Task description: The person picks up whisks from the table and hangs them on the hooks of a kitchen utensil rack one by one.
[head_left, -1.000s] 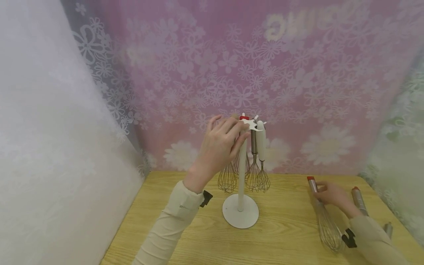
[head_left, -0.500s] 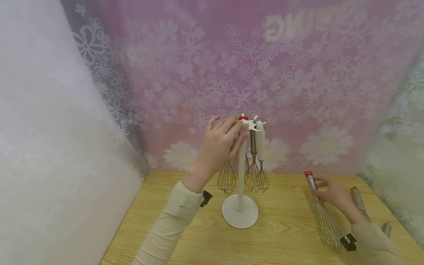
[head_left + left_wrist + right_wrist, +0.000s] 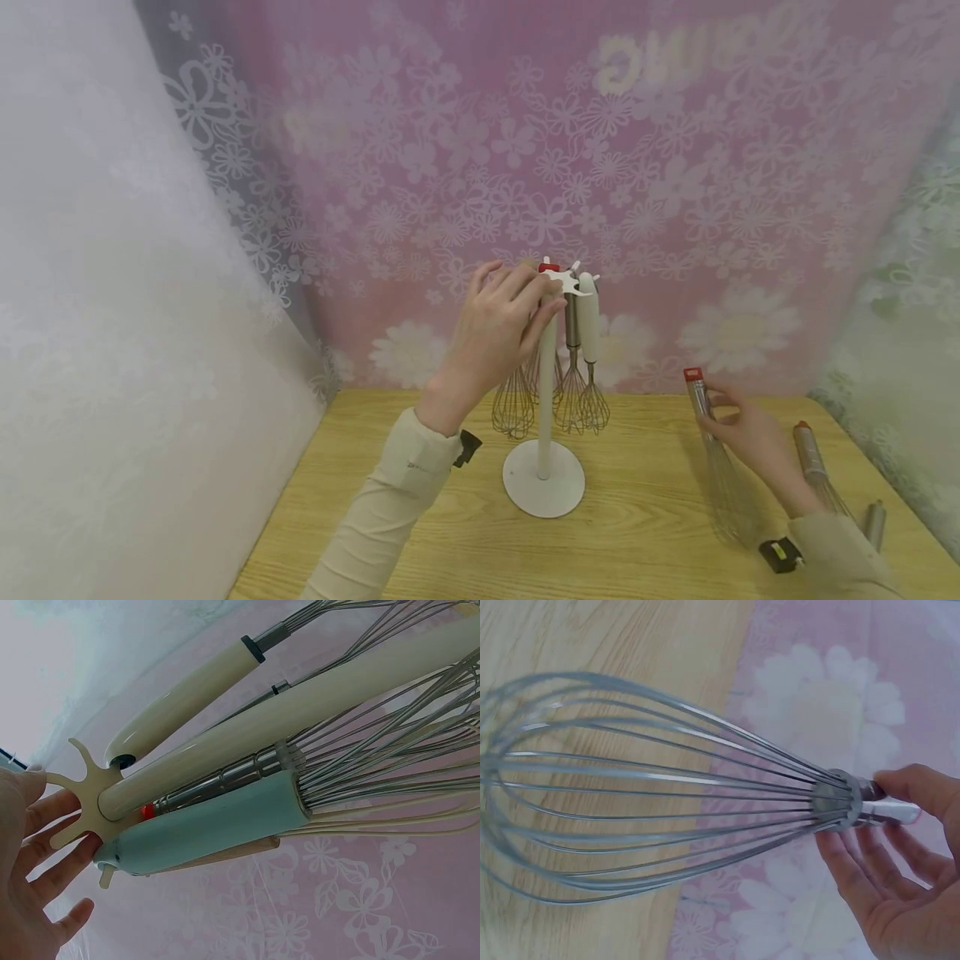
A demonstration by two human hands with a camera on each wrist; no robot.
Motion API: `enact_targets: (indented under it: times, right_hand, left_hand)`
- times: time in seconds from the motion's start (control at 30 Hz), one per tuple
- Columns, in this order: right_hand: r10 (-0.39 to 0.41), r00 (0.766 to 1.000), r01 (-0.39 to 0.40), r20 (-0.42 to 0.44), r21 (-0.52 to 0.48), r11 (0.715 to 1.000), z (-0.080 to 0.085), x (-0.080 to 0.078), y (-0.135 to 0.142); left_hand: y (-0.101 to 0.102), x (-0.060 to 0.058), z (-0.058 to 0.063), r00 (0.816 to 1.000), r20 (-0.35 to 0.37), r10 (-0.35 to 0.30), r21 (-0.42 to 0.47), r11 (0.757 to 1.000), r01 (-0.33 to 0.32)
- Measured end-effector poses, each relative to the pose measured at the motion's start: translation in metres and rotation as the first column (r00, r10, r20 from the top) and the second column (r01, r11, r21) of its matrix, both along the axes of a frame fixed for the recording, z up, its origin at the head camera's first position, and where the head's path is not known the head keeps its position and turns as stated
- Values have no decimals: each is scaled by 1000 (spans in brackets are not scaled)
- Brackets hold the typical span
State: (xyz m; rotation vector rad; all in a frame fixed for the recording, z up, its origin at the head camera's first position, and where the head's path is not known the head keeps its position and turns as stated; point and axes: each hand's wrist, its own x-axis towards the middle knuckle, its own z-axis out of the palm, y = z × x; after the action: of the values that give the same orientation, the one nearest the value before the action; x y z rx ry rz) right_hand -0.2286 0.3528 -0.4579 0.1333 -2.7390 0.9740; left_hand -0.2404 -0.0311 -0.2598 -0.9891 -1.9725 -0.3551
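My right hand (image 3: 753, 437) pinches the silver handle of a whisk (image 3: 697, 402) between thumb and fingers. Its red-tipped end points up and its wire balloon (image 3: 652, 787) hangs toward me over the table. At the centre, my left hand (image 3: 495, 329) grips the hooked top of a white whisk stand (image 3: 546, 400), thumb and fingers about the prongs. Around the pole hang several whisks: one with a white handle (image 3: 589, 321), another with a pale green handle (image 3: 202, 829), and a steel one (image 3: 232, 778) with a red tip. My left hand hides part of them in the head view.
On the right of the wooden table (image 3: 637, 533) lie a red-tipped whisk (image 3: 810, 450) and a metal handle end (image 3: 874, 525), partly behind my right sleeve. The stand's round white base (image 3: 543, 496) sits mid-table. A pink flowered cloth (image 3: 450, 167) closes off the back.
My right hand has lifted the whisk, its red end rising and shifting slightly left and away from me. My left hand stays on the stand's top.
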Motion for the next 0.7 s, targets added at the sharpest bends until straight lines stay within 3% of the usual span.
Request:
enact_targets:
  times: [0.17,0.3,0.53,0.7]
  right_hand:
    - [-49,989,40,-136,-67,997,5,2,-11]
    - [-90,968,60,-236,-134,989,9,5,-19]
    - [-156,905,49,-395,-267,962,14,8,-40]
    - [-202,866,38,-458,-341,939,15,8,-51]
  left_hand:
    - [1,-1,-1,1000,-4,3,-4,1000,-3]
    - [1,-1,-1,1000,-4,3,-5,1000,-3]
    - [1,-2,-1,1000,-10,1,-4,1000,-1]
    - [1,-3,0,1000,-9,9,-11,1000,-9]
